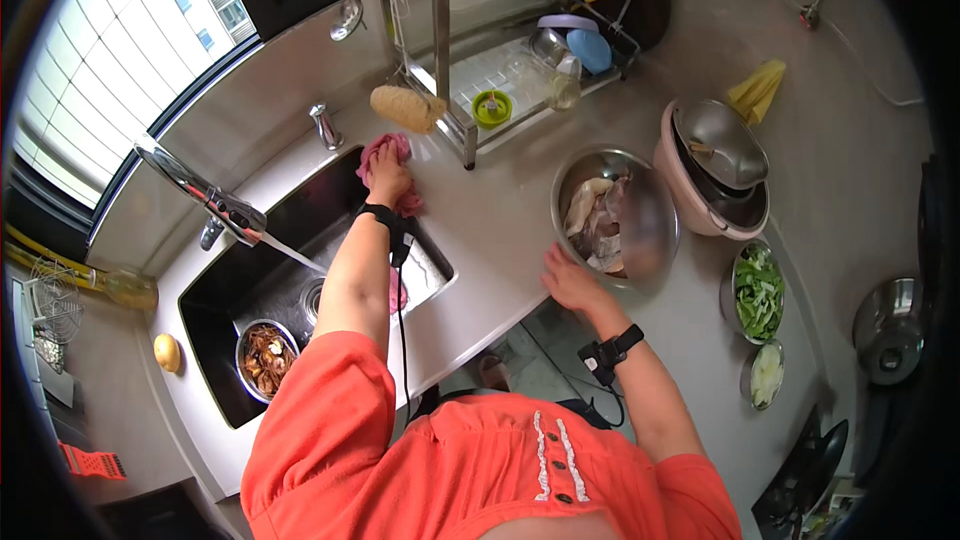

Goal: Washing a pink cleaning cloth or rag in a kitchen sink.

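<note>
My left hand [388, 174] lies on a crumpled pink cloth [409, 202] at the sink's far right corner, fingers pressed on it. Water runs from the chrome faucet [238, 216] into the dark sink [300, 214]. A metal bowl of brown soaked pieces, perhaps mushrooms [268, 360], stands in the sink's near left corner. My right hand [571, 280] rests at the counter's front edge, its fingers by the near left side of a large steel bowl [562, 232] with pieces of raw meat or fish [596, 217]. Part of that bowl is blurred.
Right of the steel bowl stand a pink basin with metal bowls [671, 187], a bowl of chopped greens [759, 292] and a small bowl of pale slices [766, 375]. A metal dish rack [471, 150] stands behind. A potato [166, 352] lies left of the sink.
</note>
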`<move>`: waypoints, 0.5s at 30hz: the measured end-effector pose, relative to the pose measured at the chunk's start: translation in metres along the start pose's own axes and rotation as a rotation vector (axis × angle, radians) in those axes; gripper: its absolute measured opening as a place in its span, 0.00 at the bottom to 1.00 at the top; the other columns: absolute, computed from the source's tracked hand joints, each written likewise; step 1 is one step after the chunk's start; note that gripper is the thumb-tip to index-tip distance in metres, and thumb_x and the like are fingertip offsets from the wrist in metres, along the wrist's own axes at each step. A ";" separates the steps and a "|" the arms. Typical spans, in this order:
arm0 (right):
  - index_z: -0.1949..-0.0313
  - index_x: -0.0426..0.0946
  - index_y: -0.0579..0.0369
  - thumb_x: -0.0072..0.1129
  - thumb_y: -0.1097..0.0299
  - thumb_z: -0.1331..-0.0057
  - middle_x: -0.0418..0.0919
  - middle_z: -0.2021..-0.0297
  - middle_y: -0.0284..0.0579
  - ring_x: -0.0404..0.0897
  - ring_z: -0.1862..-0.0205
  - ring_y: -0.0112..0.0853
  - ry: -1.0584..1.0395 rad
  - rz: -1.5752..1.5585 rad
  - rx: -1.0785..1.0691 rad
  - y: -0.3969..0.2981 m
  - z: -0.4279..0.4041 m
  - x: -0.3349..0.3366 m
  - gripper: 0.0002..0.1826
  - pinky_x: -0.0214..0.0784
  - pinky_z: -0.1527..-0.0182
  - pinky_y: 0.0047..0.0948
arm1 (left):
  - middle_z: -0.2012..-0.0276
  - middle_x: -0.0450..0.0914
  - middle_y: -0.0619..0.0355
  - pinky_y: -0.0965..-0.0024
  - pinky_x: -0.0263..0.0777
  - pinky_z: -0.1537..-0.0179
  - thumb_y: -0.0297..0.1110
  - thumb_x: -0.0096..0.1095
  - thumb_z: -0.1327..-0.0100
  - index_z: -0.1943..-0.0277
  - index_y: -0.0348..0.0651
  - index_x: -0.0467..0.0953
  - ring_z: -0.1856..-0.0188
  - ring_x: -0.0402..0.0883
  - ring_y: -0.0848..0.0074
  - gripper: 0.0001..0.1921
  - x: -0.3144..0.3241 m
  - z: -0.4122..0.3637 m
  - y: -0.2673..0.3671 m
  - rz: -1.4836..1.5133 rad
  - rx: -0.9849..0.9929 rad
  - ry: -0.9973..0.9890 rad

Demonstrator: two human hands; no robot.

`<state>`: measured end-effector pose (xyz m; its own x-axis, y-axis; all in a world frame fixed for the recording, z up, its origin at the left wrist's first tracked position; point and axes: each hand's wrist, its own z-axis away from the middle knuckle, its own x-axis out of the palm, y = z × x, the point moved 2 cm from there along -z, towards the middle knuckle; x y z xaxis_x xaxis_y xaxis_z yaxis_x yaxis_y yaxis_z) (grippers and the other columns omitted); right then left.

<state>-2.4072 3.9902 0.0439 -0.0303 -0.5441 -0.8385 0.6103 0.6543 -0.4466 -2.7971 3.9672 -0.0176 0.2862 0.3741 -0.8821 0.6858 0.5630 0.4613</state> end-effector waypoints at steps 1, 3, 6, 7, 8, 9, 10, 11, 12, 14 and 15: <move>0.45 0.56 0.68 0.39 0.62 0.39 0.49 0.41 0.64 0.51 0.39 0.49 -0.006 -0.009 -0.005 -0.001 -0.002 0.003 0.27 0.45 0.39 0.37 | 0.39 0.53 0.50 0.51 0.44 0.41 0.37 0.45 0.45 0.39 0.45 0.54 0.38 0.51 0.55 0.28 0.006 -0.003 -0.012 -0.010 -0.005 -0.003; 0.46 0.58 0.69 0.38 0.63 0.39 0.51 0.42 0.63 0.52 0.39 0.49 0.040 0.048 -0.061 0.001 -0.013 0.009 0.25 0.47 0.39 0.36 | 0.40 0.54 0.44 0.48 0.42 0.41 0.38 0.45 0.44 0.40 0.43 0.55 0.38 0.51 0.53 0.28 0.014 -0.005 -0.029 0.123 0.005 0.091; 0.47 0.58 0.70 0.38 0.64 0.39 0.53 0.44 0.67 0.53 0.40 0.50 0.043 0.027 -0.067 0.007 -0.013 0.010 0.24 0.48 0.39 0.37 | 0.41 0.54 0.39 0.46 0.36 0.41 0.40 0.44 0.43 0.41 0.40 0.56 0.38 0.50 0.53 0.27 0.020 0.031 0.008 0.127 0.088 -0.001; 0.48 0.59 0.70 0.38 0.65 0.39 0.54 0.44 0.67 0.53 0.40 0.51 0.059 0.037 -0.068 0.001 -0.015 0.004 0.24 0.48 0.40 0.37 | 0.41 0.54 0.40 0.47 0.34 0.40 0.41 0.44 0.42 0.41 0.39 0.56 0.37 0.50 0.54 0.27 0.020 0.044 0.013 0.073 0.132 -0.036; 0.48 0.59 0.70 0.38 0.65 0.39 0.54 0.44 0.67 0.53 0.40 0.51 0.058 0.021 -0.068 -0.006 -0.018 -0.004 0.24 0.48 0.40 0.37 | 0.41 0.56 0.41 0.46 0.32 0.40 0.41 0.43 0.42 0.42 0.38 0.57 0.37 0.49 0.56 0.27 0.021 0.061 0.016 0.054 0.255 -0.060; 0.48 0.59 0.70 0.37 0.65 0.39 0.53 0.44 0.67 0.53 0.40 0.50 -0.039 0.127 -0.050 -0.013 -0.018 -0.011 0.24 0.48 0.39 0.37 | 0.42 0.59 0.43 0.47 0.31 0.39 0.42 0.45 0.43 0.42 0.38 0.56 0.37 0.50 0.57 0.28 0.024 0.083 0.028 0.033 0.279 -0.073; 0.48 0.58 0.70 0.37 0.65 0.39 0.52 0.43 0.67 0.52 0.39 0.49 -0.135 0.231 -0.017 -0.013 -0.016 -0.014 0.24 0.47 0.39 0.37 | 0.43 0.60 0.44 0.49 0.30 0.38 0.42 0.49 0.45 0.42 0.38 0.57 0.37 0.51 0.58 0.29 0.020 0.111 0.051 0.059 0.327 -0.111; 0.48 0.58 0.70 0.37 0.65 0.39 0.52 0.43 0.67 0.52 0.39 0.49 -0.134 0.218 -0.024 -0.019 -0.019 -0.015 0.24 0.47 0.39 0.37 | 0.43 0.60 0.44 0.50 0.31 0.37 0.40 0.53 0.48 0.42 0.38 0.58 0.37 0.52 0.58 0.31 0.017 0.138 0.057 0.123 0.458 -0.118; 0.52 0.63 0.70 0.38 0.65 0.40 0.58 0.47 0.66 0.58 0.43 0.50 -0.121 0.385 -0.064 -0.020 -0.018 -0.016 0.21 0.52 0.42 0.37 | 0.43 0.61 0.45 0.51 0.31 0.37 0.37 0.56 0.51 0.42 0.38 0.59 0.37 0.52 0.58 0.31 0.009 0.167 0.075 0.229 0.560 -0.152; 0.57 0.68 0.70 0.39 0.66 0.42 0.65 0.52 0.66 0.63 0.47 0.51 -0.106 0.548 -0.116 -0.025 -0.025 -0.017 0.19 0.57 0.45 0.38 | 0.44 0.62 0.46 0.54 0.45 0.39 0.32 0.56 0.52 0.45 0.40 0.63 0.39 0.53 0.50 0.28 -0.012 0.212 0.098 0.194 0.611 -0.277; 0.64 0.72 0.67 0.41 0.66 0.44 0.70 0.59 0.62 0.69 0.54 0.51 -0.168 0.549 -0.137 -0.026 -0.032 -0.016 0.16 0.61 0.50 0.38 | 0.45 0.63 0.45 0.55 0.51 0.41 0.29 0.56 0.52 0.46 0.40 0.65 0.42 0.55 0.47 0.26 -0.022 0.226 0.099 0.135 0.668 -0.307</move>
<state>-2.4477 3.9986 0.0592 0.3937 -0.1748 -0.9025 0.3932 0.9194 -0.0066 -2.5846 3.8477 0.0259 0.5034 0.1302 -0.8542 0.8640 -0.0772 0.4975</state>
